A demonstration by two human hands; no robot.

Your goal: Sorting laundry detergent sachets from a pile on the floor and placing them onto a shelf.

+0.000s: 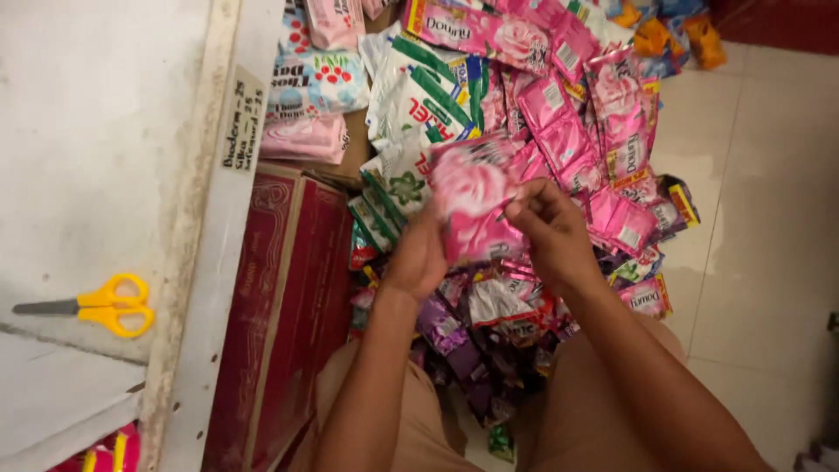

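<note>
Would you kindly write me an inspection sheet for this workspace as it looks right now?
Surface: pale tiled floor, bare on the right side.
Job's things: a pink sachet strip with a rose print, held up between both hands.
Clutter: heap of pink sachets, green-and-white sachets, purple sachets; a dark red carton beside the heap.
Grippers: left hand grips the strip's lower left edge; right hand pinches its right edge with the fingers.
Cables: nothing seen.
Surroundings: white ledge on the left with yellow-handled scissors lying on it and a handwritten paper label.
</note>
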